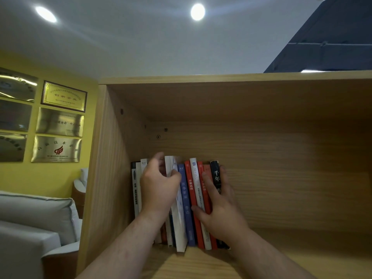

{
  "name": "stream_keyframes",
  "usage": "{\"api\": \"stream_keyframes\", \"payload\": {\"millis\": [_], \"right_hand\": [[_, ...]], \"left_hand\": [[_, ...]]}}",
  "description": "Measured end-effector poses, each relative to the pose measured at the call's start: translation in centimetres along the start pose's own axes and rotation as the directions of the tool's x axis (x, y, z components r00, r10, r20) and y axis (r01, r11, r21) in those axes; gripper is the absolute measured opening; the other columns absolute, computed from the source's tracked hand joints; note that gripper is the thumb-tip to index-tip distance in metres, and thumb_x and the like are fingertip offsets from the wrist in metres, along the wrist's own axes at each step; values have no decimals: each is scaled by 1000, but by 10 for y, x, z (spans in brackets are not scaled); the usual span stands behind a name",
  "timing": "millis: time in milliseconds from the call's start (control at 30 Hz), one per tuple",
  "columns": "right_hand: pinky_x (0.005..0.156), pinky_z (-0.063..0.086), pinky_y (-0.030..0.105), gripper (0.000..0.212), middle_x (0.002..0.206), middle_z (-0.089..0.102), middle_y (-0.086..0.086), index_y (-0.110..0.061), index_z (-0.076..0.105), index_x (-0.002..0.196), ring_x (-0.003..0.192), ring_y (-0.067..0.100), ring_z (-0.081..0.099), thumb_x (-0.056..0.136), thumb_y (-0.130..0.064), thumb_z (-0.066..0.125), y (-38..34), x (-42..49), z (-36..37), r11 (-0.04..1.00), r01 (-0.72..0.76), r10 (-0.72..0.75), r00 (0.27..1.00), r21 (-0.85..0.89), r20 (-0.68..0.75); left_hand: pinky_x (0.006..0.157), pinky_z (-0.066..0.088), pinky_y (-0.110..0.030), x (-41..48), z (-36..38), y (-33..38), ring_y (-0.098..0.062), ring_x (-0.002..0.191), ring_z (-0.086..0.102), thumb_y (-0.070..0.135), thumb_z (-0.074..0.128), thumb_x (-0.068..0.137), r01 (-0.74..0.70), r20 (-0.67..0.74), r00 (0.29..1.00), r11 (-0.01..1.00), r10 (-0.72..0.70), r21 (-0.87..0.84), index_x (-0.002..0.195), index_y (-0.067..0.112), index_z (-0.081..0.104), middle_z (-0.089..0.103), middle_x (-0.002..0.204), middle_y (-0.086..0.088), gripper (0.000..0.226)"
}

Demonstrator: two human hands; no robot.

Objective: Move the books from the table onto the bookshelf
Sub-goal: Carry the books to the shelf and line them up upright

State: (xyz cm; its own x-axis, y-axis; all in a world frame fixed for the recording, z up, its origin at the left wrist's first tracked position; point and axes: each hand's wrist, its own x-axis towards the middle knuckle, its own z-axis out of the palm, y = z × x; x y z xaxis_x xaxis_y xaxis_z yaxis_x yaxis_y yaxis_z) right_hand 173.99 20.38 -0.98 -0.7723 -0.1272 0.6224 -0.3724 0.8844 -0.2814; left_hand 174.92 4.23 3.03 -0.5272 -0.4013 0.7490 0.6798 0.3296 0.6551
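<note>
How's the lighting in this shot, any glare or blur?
Head view: ceiling lights flare with streaks; wall plaques glare; the left hand gripping the white book is motion-blurred; the bookshelf interior sits dim, its edges bowed by the wide angle.

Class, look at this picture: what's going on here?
A person is arranging books standing upright in a wooden bookshelf. The left hand grips a white book that sticks out slightly from the row, apparently sliding it in. The right hand presses flat against the spines at the row's right end, by the black book.
</note>
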Motion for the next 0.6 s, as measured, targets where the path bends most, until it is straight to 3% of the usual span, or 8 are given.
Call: {"api": "stream_keyframes", "payload": {"millis": [100,200,333,433,500,600], "right_hand": [[126,20,51,100,154,-42,-26,-63,-20,148,158,20,-9,91,-58,62,1,2,1,1000,-1,1,1000,31,1],[127,19,50,98,155,-41,-26,-61,-18,150,158,20,-9,92,-57,61,4,2,1,998,15,-15,1000,59,-6],[126,23,55,92,157,-34,-33,-71,-18,143,159,18,-3,97,-48,58,6,-5,-3,982,27,-27,1000,185,-3],[122,33,53,87,161,-21,-35,-80,-14,135,156,15,15,98,-44,57,6,-10,-9,959,40,-34,999,282,-24],[120,33,50,84,166,-14,-29,-71,-7,145,155,16,21,98,-44,57,9,-11,-10,948,16,-11,1000,319,-18],[122,31,53,77,169,1,-22,-54,10,157,155,17,22,98,-42,58,8,-11,-14,922,-6,52,993,387,-108]], "left_hand": [[96,56,-32,-8,-1,4,-7,111,60,7,67,91,-41,-44,998,998,39,-49,142,17,52,61,123,3,54],[91,55,-27,-20,0,-1,-6,115,57,16,67,93,-1,57,998,1000,0,9,142,24,49,56,125,9,53],[82,62,-31,-38,-9,-13,-5,105,65,14,62,96,80,237,967,994,-94,71,125,35,53,64,117,11,37],[70,56,-21,-49,-26,-6,-3,98,65,10,58,98,80,205,975,997,-80,12,118,39,51,64,108,13,36],[68,54,-21,-54,-40,4,-6,96,66,10,58,98,53,155,987,997,-44,-52,120,37,52,64,107,13,35],[66,60,-35,-56,-64,16,-16,92,72,12,59,98,124,114,988,969,-102,-213,118,29,58,70,107,6,27]]}}
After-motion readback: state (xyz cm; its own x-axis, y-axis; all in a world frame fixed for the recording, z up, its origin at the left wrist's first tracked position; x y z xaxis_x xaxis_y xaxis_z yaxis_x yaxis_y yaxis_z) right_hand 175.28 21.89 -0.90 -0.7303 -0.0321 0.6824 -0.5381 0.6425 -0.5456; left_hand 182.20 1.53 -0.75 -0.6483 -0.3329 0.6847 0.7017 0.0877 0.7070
